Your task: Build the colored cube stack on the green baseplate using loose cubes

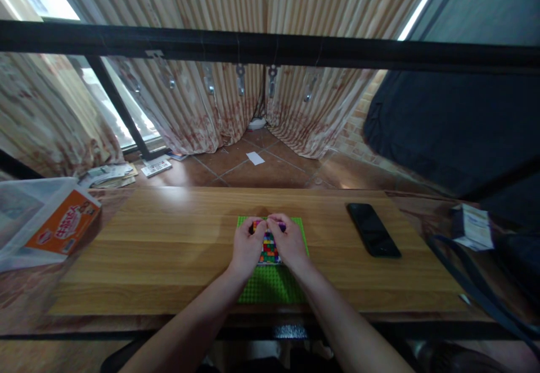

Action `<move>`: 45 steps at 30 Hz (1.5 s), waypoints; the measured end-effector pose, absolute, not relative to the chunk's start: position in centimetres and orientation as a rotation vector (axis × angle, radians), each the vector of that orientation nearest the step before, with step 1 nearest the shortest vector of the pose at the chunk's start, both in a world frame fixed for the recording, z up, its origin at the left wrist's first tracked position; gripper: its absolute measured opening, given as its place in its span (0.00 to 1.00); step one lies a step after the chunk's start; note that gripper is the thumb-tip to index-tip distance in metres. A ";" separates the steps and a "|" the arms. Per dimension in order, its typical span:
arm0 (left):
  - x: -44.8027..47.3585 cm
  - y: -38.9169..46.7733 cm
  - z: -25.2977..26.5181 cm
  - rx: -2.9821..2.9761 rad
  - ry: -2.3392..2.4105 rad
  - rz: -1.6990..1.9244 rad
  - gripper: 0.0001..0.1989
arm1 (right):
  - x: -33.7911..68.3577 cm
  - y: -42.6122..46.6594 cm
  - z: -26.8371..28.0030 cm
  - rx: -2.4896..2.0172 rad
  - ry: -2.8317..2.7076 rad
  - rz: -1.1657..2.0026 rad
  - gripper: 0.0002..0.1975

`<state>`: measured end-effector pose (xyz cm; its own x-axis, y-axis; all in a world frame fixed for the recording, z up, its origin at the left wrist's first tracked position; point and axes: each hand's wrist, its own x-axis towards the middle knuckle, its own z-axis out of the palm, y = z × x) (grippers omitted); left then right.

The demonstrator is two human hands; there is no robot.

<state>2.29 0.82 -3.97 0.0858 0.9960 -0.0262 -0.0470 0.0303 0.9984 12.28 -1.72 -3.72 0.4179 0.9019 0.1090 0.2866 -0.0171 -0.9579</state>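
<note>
A green studded baseplate [274, 284] lies on the wooden board in front of me. On its upper part sits a block of small multicoloured toy bricks [269, 250], red, orange, blue, yellow and purple. My left hand [248, 243] curls round the far left side of this block, its thumb on top. Closed round the far right side is my right hand [289, 241]. The two thumbs nearly meet over the far edge. The fingertips are partly hidden, and I cannot tell whether a single loose brick is pinched between them.
A black phone [373, 230] lies on the wooden board [169, 249] to the right. Left of the board stands a translucent bin [34, 193] with an orange label. A dark metal bar [270, 49] crosses above the far side. A strap [476, 283] hangs at the right.
</note>
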 end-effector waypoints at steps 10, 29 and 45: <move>2.3 0.7 -4.4 1.165 1.069 1.133 0.10 | 12.4 -1.9 -4.4 -1.596 -0.906 0.738 0.21; 2.4 0.5 -3.6 1.168 1.148 1.071 0.10 | 12.5 -2.0 -4.8 -1.402 -0.927 0.792 0.14; 1.5 -0.3 -3.3 0.894 1.042 1.081 0.15 | 13.0 -4.3 -5.1 -1.339 -0.707 0.905 0.19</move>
